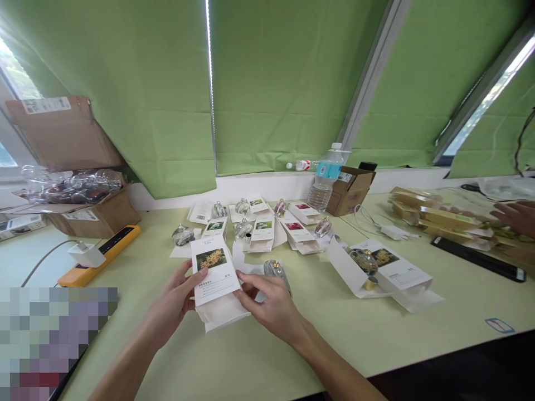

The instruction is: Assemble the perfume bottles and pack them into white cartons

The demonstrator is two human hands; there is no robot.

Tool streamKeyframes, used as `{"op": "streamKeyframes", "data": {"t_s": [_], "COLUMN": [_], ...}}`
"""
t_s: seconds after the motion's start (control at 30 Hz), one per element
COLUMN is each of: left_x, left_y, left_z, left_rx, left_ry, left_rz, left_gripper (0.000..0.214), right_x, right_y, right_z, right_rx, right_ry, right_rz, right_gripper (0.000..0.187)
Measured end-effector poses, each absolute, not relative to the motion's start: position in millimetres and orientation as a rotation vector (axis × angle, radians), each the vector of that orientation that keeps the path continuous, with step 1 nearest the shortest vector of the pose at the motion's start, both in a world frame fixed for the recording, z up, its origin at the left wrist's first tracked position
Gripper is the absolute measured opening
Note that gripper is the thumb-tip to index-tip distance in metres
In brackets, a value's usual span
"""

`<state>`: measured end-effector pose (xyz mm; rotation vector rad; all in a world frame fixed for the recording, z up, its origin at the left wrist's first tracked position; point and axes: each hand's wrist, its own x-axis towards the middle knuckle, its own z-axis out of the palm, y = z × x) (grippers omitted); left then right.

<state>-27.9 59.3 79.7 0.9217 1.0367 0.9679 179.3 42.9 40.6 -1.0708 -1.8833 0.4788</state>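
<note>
Backdrop: green blinds (276,83) hung across the windows, a bright gap showing between two panels.
Bench (317,345): pale green top, bearing cartons, glass bottles and packing.
Flower carton (215,287): white, printed with an orange-yellow blossom; raised over the near middle of the bench, tilted, its lower end open with a flap hanging toward the person.
Left hand (178,295): fingers gripping the flower carton at its left side, thumb on the printed face.
Right hand (267,303): fingers closed on the carton's right edge, near the lower corner.
Glass bottle (275,269): clear, faceted; just behind the right hand, beside white packing.
Second carton (407,278): same blossom print; lying to the right, open, a gold-necked bottle (363,260) beside its picture.
Carton group (263,231): white cartons with green or magenta pictures, behind the hands, small glass bottles set among them.
Water bottle (321,192): clear, blue label, upright beside a brown box (351,192).
Left end: open cardboard box (100,214) topped with clear plastic; orange power strip (100,255) with a white plug.
Right end: yellowish clear packaging (443,217), black bar (478,259), another person's hand (516,216) at the edge.
</note>
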Motion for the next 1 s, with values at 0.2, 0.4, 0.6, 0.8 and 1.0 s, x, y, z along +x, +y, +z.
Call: {"op": "streamKeyframes", "data": {"t_s": [0.2, 0.4, 0.6, 0.8, 1.0], "left_x": [-28, -26, -28, -35, -34], "left_y": [56, 54, 55, 62, 59], "left_z": [86, 90, 87, 78, 81], "left_rx": [0.905, 0.855, 0.849, 0.852, 0.876], "left_ry": [1.043, 1.130, 1.090, 1.057, 1.035], "left_rz": [0.965, 1.011, 0.999, 0.999, 1.017], "left_gripper": [0.058, 0.057, 0.060, 0.065, 0.055], "right_x": [178, 178, 179, 180, 181], "right_y": [43, 42, 42, 41, 41], "right_z": [41, 44, 46, 47, 49], "right_rx": [-1.010, -0.975, -1.000, -1.012, -1.027], "right_ry": [-1.847, -1.811, -1.793, -1.795, -1.802], "right_rz": [0.482, 0.658, 0.681, 0.674, 0.676], "right_gripper": [0.037, 0.044, 0.045, 0.045, 0.043]}}
